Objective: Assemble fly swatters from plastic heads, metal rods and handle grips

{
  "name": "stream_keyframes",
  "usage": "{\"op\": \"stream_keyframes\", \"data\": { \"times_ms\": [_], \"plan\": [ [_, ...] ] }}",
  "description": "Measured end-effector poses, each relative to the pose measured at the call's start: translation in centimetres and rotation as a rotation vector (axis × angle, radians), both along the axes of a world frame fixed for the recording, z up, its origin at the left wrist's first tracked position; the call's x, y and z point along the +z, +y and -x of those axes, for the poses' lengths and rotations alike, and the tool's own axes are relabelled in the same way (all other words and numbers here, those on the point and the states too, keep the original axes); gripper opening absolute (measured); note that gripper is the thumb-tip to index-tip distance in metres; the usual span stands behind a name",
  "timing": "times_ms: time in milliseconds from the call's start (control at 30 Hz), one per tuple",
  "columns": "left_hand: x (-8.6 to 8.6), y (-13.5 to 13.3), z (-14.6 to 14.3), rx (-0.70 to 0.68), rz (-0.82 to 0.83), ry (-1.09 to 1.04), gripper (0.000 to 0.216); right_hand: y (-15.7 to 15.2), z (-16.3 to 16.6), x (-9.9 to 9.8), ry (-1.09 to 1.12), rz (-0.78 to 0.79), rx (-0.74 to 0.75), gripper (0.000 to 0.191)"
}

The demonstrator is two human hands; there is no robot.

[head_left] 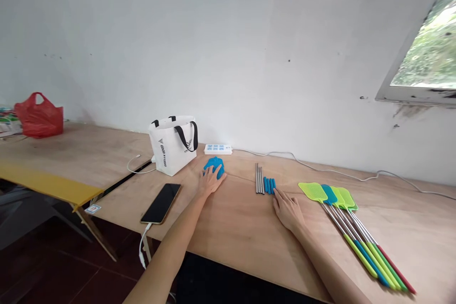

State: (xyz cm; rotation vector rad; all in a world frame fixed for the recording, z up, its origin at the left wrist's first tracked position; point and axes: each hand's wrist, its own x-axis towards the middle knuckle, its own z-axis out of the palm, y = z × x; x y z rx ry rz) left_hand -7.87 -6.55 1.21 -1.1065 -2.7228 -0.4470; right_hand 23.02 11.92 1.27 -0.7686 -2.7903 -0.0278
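My left hand (pixel 211 182) lies on the wooden table (pixel 242 228), its fingers spread over a small pile of blue plastic swatter heads (pixel 214 165). My right hand (pixel 288 210) rests flat on the table with fingers stretched out, its fingertips just short of a few blue handle grips (pixel 270 185). To the left of the grips lie some thin metal rods (pixel 260 178). Neither hand grips anything.
Several finished fly swatters (pixel 351 223) with green and blue heads lie at the right. A white tote bag (pixel 173 145) stands behind my left hand, a power strip (pixel 218 149) by the wall, a phone (pixel 161 203) on a cable at the front left. A red plastic bag (pixel 38 116) sits far left.
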Motion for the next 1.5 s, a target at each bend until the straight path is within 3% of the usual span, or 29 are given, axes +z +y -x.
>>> {"op": "stream_keyframes", "data": {
  "times_ms": [333,600,767,967,1200,1333,1500],
  "plan": [
    [-0.4,-0.1,-0.3,-0.025,-0.032,0.08,0.048,0.7,0.1,-0.5,0.049,0.035,-0.034,0.049],
    [-0.2,-0.2,-0.9,0.004,-0.047,0.105,0.061,0.9,0.1,-0.8,0.06,0.046,-0.025,0.049],
    [-0.2,-0.5,-1.5,0.023,-0.03,0.077,0.057,0.8,0.1,-0.8,0.048,0.034,-0.029,0.05],
    [-0.3,-2.7,-6.2,-0.038,-0.014,0.096,0.054,0.4,-0.2,-0.5,0.058,0.033,-0.019,0.051],
    [-0.1,-7.6,-13.5,-0.369,-0.066,0.054,0.046,0.3,-0.3,-0.5,0.104,0.04,-0.092,0.049],
    [0.6,-9.0,-15.0,-0.413,-0.111,-0.01,0.036,0.6,-0.2,-0.7,0.122,0.036,-0.065,0.045],
    [1.4,-9.0,-14.8,-0.422,-0.146,-0.04,0.025,1.2,-0.8,-1.2,0.174,0.025,-0.054,0.043]
  ]
}}
